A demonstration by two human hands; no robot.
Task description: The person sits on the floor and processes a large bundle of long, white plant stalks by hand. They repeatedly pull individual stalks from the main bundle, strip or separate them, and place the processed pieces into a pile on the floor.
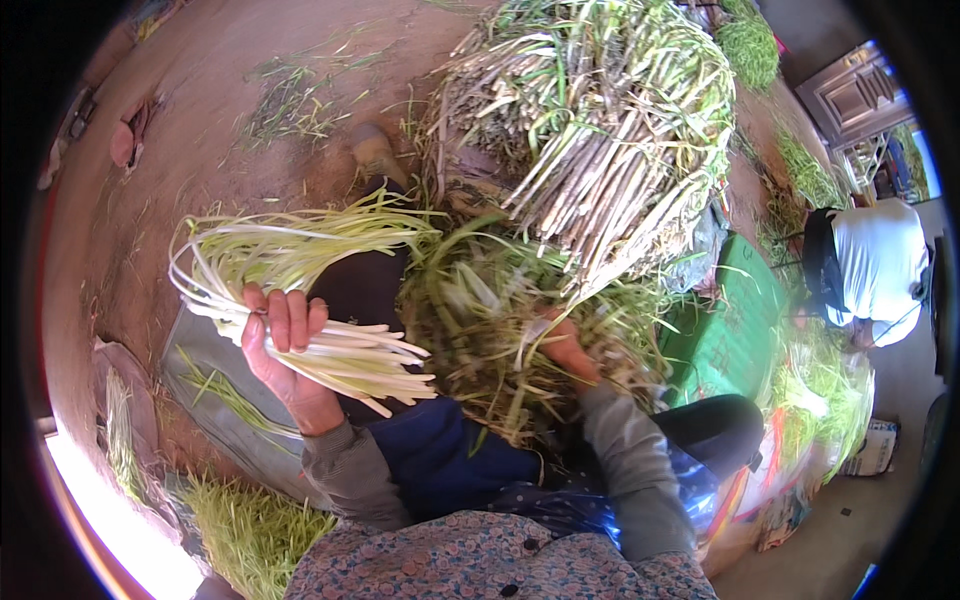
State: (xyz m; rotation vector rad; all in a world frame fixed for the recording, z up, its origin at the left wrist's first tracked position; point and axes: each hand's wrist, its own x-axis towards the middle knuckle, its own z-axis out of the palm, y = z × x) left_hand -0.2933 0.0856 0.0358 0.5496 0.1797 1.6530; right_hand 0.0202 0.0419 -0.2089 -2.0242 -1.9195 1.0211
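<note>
My left hand is closed around a bunch of pale, peeled stalks, which look like blanched garlic shoots. Their white ends point right, and their yellow-green leaves bend over and trail across my knee. Lower and to the right, my right hand reaches into a heap of loose leaves and husks between my legs. Motion blurs its fingers, so whether they grip anything is unclear. Just beyond it stands a large stack of unpeeled stalks with brownish stems and green tops.
A green box stands right of the heap. A grey mat at left bears a few loose stalks. Cut greens lie at lower left. Another person in a white top is at far right, near bagged greens.
</note>
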